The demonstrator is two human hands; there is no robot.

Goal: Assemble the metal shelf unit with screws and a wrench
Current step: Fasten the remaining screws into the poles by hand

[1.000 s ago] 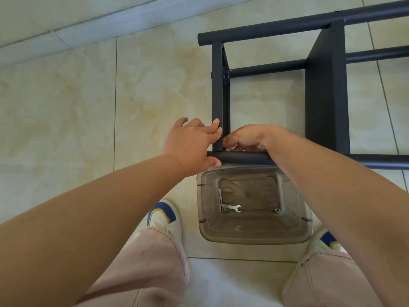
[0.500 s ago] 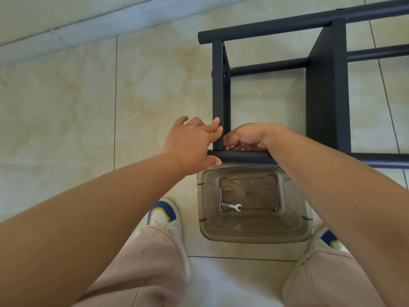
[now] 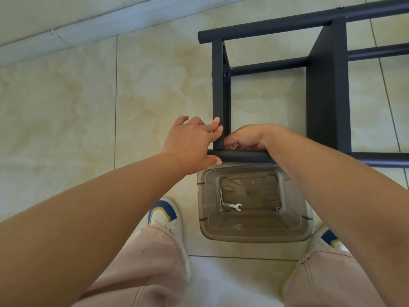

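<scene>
Hands are meeting at the near corner joint of the black metal shelf frame [image 3: 321, 85], which is lying on the tiled floor [image 3: 66, 107]. Left hand [image 3: 192, 145] is gripping tube and upright, fingers curled round. Right hand [image 3: 245, 137] is curling behind the joint; cannot tell what it is pinching. Wrench [image 3: 232, 206] and screws [image 3: 278, 208] are lying in the clear bin [image 3: 254, 237], against its far edge.
</scene>
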